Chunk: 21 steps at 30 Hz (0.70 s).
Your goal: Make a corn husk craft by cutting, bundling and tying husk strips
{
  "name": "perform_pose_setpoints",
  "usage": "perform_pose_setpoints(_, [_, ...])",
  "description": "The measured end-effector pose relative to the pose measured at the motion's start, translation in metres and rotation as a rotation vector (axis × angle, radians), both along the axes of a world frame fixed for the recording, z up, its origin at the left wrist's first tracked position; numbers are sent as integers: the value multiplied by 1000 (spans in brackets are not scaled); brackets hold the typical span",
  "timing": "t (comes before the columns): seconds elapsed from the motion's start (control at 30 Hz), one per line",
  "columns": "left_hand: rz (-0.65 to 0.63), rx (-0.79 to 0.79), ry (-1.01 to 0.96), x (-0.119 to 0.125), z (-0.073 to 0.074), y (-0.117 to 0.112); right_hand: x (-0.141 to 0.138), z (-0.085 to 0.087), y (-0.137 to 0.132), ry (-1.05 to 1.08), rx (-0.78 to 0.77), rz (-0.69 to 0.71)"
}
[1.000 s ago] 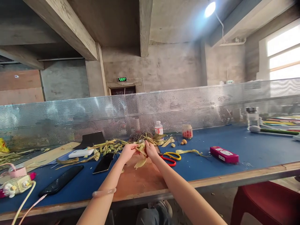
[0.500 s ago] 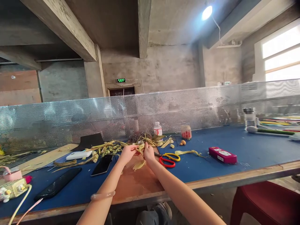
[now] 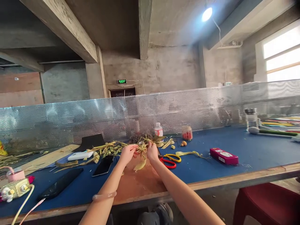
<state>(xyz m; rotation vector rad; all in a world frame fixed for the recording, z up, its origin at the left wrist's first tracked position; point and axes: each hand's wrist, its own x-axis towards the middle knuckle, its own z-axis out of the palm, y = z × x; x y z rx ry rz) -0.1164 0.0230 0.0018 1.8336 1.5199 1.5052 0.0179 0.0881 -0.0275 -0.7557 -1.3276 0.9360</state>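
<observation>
My left hand (image 3: 127, 153) and my right hand (image 3: 152, 152) meet over a brown board (image 3: 138, 182) on the blue table. Both pinch a bundle of dried yellow-green leaves (image 3: 141, 150), with one leaf hanging down between them. A clear bangle (image 3: 103, 196) circles my left forearm. Red and yellow scissors (image 3: 169, 159) lie just right of my right hand. More dried stalks (image 3: 106, 149) are heaped behind my hands.
Two dark phones (image 3: 103, 165) (image 3: 60, 184) and a white device (image 3: 81, 155) lie at the left. A pink box (image 3: 223, 156), a small bottle (image 3: 158, 129) and a jar (image 3: 187, 132) stand to the right. A perforated metal screen (image 3: 187, 106) backs the table. A red stool (image 3: 267, 203) is at lower right.
My hands have shifted slightly while working the leaf bundle; the view has drifted a little. Nothing else has moved.
</observation>
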Motion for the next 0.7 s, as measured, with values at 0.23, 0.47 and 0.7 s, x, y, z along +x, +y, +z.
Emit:
perform_pose_setpoints(0.23, [140,26,104,-2,-3,-2,8,8,-8,-53,-114,-86])
perform_pose_setpoints(0.47, [228,46,156,-1,1,-9,15,9,-7,-72,-114,-101])
perform_pose_setpoints(0.7, [236,26,179,-1,3,-11,23,6,1,-93,-129,-97])
